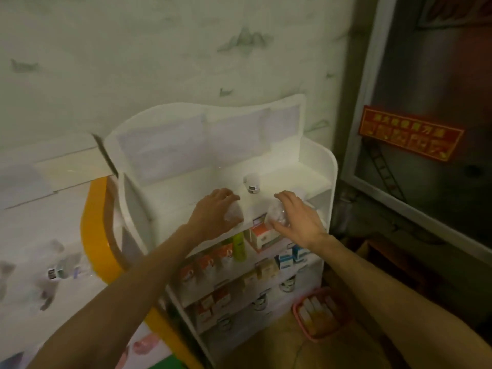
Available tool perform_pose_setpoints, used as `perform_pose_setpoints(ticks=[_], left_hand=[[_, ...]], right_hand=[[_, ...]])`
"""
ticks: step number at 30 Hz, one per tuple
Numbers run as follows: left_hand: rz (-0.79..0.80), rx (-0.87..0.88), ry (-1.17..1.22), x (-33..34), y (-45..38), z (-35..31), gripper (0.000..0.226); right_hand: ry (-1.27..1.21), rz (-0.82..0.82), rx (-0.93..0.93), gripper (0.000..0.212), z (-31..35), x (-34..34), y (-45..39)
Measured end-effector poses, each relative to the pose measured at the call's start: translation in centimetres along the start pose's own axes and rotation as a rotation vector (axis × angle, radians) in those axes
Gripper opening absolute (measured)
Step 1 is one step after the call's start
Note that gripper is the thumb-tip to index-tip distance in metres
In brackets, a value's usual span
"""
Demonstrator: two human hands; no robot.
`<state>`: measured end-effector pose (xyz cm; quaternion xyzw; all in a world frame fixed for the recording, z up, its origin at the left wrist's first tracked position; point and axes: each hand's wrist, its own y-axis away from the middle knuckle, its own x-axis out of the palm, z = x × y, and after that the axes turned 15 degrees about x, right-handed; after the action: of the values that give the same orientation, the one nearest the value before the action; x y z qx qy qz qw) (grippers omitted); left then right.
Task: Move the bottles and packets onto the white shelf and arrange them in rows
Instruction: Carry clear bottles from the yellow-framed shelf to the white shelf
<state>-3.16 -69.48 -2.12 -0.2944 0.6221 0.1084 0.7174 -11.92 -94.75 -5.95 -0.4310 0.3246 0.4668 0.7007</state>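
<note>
A white shelf unit [316, 179] stands against the wall. One small white bottle [251, 183] stands upright on its top tier. My left hand [213, 211] grips a small clear bottle [234, 213] at the front of that tier. My right hand [295, 222] holds a second clear bottle [275, 215] at the tier's front edge, further right. Both bottles are partly hidden by my fingers. The tiers below hold orange-and-white boxes [262, 235], a yellow-green bottle [239, 246] and blue-and-white boxes [291, 255].
A white counter with an orange rim [93, 227] lies to the left, with several blurred small bottles [57, 272] on it. A pink basket [319, 314] with packets sits on the floor at the right. A metal door with a red sign [410, 135] is beside the shelf.
</note>
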Motion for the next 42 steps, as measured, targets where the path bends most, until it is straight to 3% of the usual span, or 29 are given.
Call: perform_pose_setpoints(ticks=[4,7,13,16,23,33,37,42], left_hand=[[0.119,0.057,0.004,2.9,-5.5,-0.6,0.06],[0.193,0.065,0.049,5.6,-9.6,-0.5,0.061],[0.214,0.032,0.183,9.3,-19.0,1.6,0.057],[0.251,0.097,0.188,10.4,-23.5,2.9,0.06],[0.262,0.103,0.162,13.9,-30.9,4.5,0.066],[0.302,-0.054,0.257,19.6,-36.3,5.9,0.05],[0.362,-0.093,0.186,19.9,-39.2,7.1,0.06],[0.31,-0.159,0.122,21.7,-40.6,8.0,0.066]], right_hand=[[0.165,0.123,0.019,0.071,-5.3,1.1,-2.2],[0.152,0.141,0.1,0.072,-8.2,1.6,-4.1],[0.109,0.18,0.291,0.075,-11.7,1.0,-11.4],[0.114,0.188,0.396,0.073,-13.7,0.8,-15.2],[0.124,0.198,0.433,0.068,-18.2,2.6,-20.9],[0.152,0.276,0.254,0.065,-23.1,7.5,-29.2],[0.165,0.321,0.128,0.068,-24.4,8.7,-33.7],[0.188,0.32,0.041,0.069,-25.4,10.5,-37.1]])
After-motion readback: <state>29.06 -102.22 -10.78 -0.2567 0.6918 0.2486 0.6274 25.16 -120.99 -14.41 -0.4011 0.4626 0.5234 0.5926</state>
